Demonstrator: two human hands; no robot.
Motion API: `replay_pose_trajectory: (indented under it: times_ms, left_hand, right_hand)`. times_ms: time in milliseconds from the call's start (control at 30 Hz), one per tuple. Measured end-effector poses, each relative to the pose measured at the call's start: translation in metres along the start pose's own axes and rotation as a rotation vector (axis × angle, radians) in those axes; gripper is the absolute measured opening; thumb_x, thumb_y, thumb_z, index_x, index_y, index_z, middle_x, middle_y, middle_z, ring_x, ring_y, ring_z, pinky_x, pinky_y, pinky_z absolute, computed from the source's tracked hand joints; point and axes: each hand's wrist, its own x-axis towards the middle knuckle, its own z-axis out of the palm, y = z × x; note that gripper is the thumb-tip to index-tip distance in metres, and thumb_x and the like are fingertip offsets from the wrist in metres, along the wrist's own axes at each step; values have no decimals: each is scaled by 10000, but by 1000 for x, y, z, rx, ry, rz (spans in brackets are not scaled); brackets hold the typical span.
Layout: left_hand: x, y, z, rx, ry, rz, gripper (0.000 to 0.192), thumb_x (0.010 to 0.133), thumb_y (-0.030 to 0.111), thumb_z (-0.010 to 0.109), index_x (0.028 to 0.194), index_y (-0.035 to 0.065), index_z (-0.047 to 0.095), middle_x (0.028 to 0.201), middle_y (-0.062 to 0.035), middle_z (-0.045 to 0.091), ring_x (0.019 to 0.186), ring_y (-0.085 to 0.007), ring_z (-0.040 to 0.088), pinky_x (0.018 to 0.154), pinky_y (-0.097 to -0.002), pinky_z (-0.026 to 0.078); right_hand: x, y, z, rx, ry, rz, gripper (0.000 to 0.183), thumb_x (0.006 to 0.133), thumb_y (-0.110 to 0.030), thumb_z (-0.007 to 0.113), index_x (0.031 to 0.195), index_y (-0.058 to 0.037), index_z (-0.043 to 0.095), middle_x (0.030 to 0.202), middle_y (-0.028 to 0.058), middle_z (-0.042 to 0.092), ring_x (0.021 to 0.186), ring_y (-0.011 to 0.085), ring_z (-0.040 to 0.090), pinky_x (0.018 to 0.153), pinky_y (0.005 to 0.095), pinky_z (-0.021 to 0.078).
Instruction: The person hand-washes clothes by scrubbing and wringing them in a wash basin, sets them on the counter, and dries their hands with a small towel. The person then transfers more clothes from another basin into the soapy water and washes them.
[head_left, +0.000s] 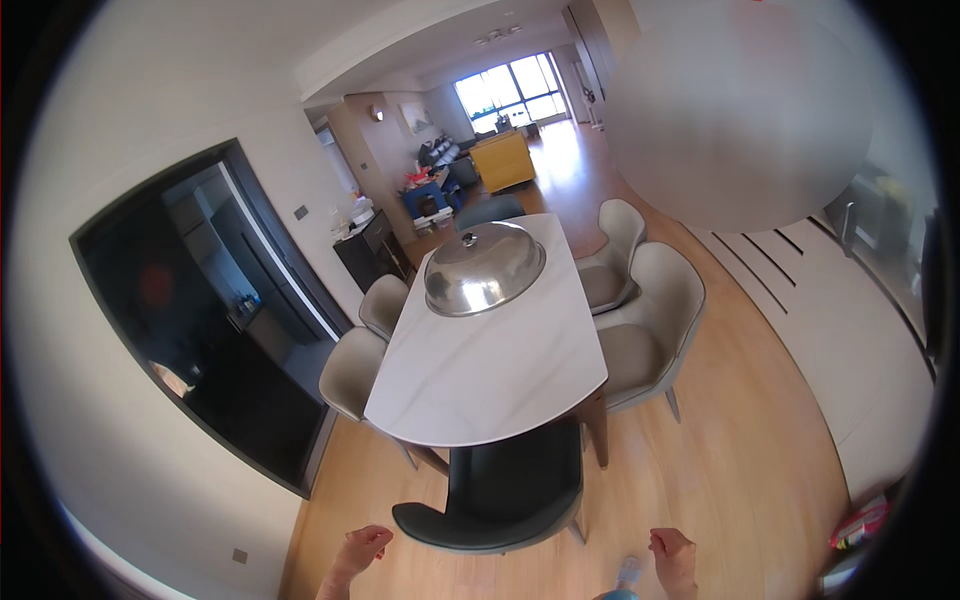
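My left hand (364, 550) is at the bottom, loosely curled and holding nothing, just left of the black dining chair (510, 487). My right hand (673, 559) hangs at the lower right over the wood floor, its fingers folded in with nothing seen in them. Between the hands and the far room stands a white marble-patterned dining table (491, 375). A large domed metal cover (484, 274) with a knob on top rests toward the table's far end. The black chair faces the table's near end.
Beige chairs (652, 337) flank the table on both sides. A dark-framed sliding door (202, 322) is in the left wall, with a black cabinet (375, 247) beyond it. Farther off is a yellow sofa (502, 161). A blurred round patch hides the upper right.
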Motion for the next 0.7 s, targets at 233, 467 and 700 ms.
replay_pose_trajectory:
  times_ms: [233,467,700]
  left_hand:
    - [48,139,68,82,72,-10,211,868,217,624,917,19,674,678,-33,625,575,-87,579,542,-229,489]
    - [88,195,160,-82,91,-17,190,863,180,628,923,5,669,648,-27,605,548,-82,569,516,-216,477]
    - [99,317,281,-105,299,-97,176,853,154,630,898,-12,668,600,-28,586,507,-85,557,487,-216,469]
  right_hand:
    - [129,68,-54,99,-84,87,152,822,-33,597,967,-1,629,931,177,642,808,337,628,698,382,514]
    - [228,133,-97,117,-129,128,87,813,-36,602,884,-6,643,802,124,653,645,205,663,597,299,526]
    - [367,240,-185,150,-217,-14,92,812,-58,611,888,-16,641,807,114,652,670,219,659,615,303,526]
